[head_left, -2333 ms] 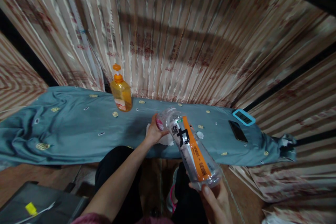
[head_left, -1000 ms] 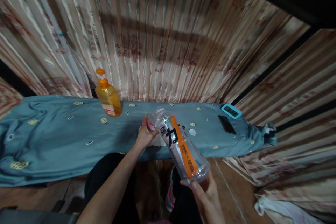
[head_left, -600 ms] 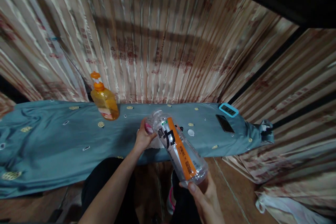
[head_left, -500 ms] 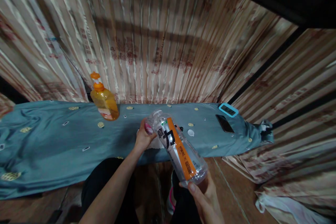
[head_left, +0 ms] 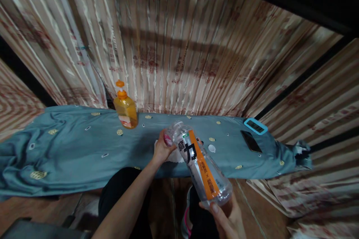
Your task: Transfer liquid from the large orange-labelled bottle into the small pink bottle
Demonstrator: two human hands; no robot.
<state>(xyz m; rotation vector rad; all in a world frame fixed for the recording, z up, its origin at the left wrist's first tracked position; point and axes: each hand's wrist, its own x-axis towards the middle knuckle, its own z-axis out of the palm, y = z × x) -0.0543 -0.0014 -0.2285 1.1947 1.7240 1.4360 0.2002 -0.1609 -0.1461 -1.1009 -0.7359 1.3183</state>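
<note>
A large clear plastic bottle (head_left: 202,166) with an orange and silver label lies tilted in front of me, its neck up and to the left. My right hand (head_left: 224,214) grips it near the base, thumb on top. My left hand (head_left: 163,150) is closed around a small clear bottle with pink on it (head_left: 168,138), mostly hidden by the fingers. The two meet or overlap at the large bottle's neck; whether they touch is hard to tell. Below them a white tissue-like piece (head_left: 175,156) lies on the cloth, partly covered.
A teal patterned cloth (head_left: 84,149) covers the narrow table. On it stand an orange pump bottle (head_left: 126,112) at left and a blue-framed digital timer (head_left: 255,126) at right, with a dark phone (head_left: 251,141) and a white round disc (head_left: 212,148). A pleated curtain (head_left: 168,44) hangs behind.
The head view has swung slightly left, so the whole scene sits further right in the picture. Both hands keep their holds, and the large bottle's tilt looks nearly the same.
</note>
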